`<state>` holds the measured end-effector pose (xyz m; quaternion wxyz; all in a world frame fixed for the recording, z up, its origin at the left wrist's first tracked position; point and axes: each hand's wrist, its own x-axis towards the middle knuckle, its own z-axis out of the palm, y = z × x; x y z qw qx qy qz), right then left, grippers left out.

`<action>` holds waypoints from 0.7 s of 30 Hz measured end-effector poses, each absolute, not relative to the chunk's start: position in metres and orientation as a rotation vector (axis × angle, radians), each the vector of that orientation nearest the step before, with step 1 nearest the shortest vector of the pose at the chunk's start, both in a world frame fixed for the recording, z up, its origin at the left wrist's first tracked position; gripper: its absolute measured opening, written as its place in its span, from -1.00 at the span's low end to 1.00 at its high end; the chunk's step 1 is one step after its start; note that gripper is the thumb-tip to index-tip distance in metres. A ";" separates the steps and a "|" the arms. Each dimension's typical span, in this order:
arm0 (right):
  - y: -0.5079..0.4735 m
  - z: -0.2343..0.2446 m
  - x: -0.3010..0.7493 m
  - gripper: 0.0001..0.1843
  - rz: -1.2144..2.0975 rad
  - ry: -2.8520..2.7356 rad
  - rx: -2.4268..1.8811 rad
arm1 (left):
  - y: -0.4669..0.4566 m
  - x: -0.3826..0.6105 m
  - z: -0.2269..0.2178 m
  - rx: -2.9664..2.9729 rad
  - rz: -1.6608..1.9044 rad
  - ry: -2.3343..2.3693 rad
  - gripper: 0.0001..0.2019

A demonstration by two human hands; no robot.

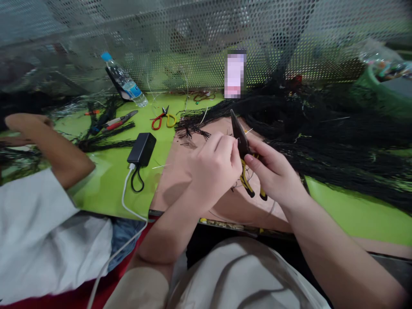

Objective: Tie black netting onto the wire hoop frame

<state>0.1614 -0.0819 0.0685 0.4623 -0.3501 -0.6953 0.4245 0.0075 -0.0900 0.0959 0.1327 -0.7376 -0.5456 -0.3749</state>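
Note:
Pliers (pixel 243 150) with dark jaws and yellow-and-black handles are held by my right hand (pixel 272 171), jaws pointing up and away. My left hand (pixel 217 161) is closed in a pinch right beside the jaws; what its fingertips hold is too small and hidden to name. A thin pale strand (pixel 249 131) sticks out past the pliers near my right fingers. Beneath both hands lies a tan board (pixel 174 171), with a few thin dark strands on it below the pliers. Bundles of black cord (pixel 206 118) reach its far edge.
On the green tabletop (pixel 109 171) lie red-and-yellow scissors (pixel 164 119), more pliers (pixel 120 121) and a black power bank (pixel 141 149) with a white cable. A water bottle (pixel 128 86) leans at the back by a perforated screen (pixel 199 43). A co-worker's arm (pixel 58 146) rests at left.

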 end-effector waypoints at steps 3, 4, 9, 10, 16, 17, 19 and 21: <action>-0.081 0.065 0.163 -0.57 1.052 -1.689 -0.868 | -0.091 0.008 0.097 -2.131 -1.042 -1.569 -0.79; -0.082 0.065 0.163 -0.57 1.046 -1.691 -0.876 | -0.092 0.008 0.098 -2.136 -1.030 -1.574 -0.79; -0.084 0.070 0.163 -0.56 0.964 -1.763 -0.948 | -0.092 0.008 0.098 -2.137 -1.004 -1.592 -0.79; -0.084 0.072 0.163 -0.56 0.931 -1.788 -0.967 | -0.092 0.008 0.098 -2.128 -0.997 -1.586 -0.79; -0.088 0.081 0.160 -0.67 0.660 -1.929 -1.120 | -0.092 0.008 0.094 -2.127 -0.968 -1.530 -0.83; -0.088 0.081 0.160 -0.68 0.641 -1.942 -1.131 | -0.091 0.007 0.094 -2.127 -0.980 -1.528 -0.83; -0.089 0.082 0.161 -0.69 0.633 -1.954 -1.129 | -0.090 0.007 0.093 -2.125 -1.017 -1.529 -0.82; -0.089 0.082 0.161 -0.69 0.645 -1.947 -1.119 | -0.089 0.006 0.093 -2.127 -1.047 -1.525 -0.80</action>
